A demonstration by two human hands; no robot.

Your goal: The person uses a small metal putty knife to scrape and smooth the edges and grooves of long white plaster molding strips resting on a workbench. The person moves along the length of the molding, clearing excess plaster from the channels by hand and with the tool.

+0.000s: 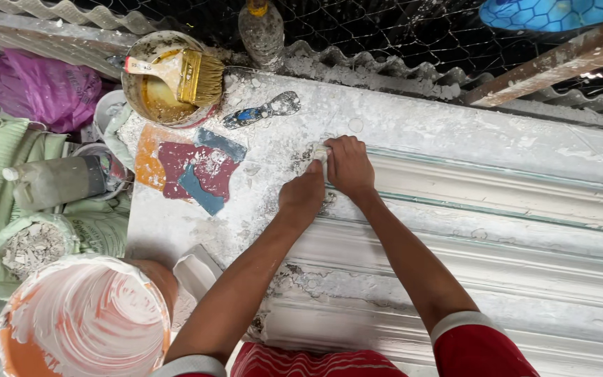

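Standing nearest, at the workbench's near left corner, a plaster-coated bucket [84,318] is sitting close to the left elbow; a backward nudge could be tipping it, I judge. Farther in, the left hand [303,197] and right hand [347,166] are pressing together on a small white lump of plaster [319,151] at the end of the ribbed plaster moulding [497,230]; both are pinching that lump, fingers closed; squeezing too hard is risking crumbling the edge. Beyond, near the far edge, a scraper [263,109] and a brush [186,75] across a bowl [149,98] are lying.
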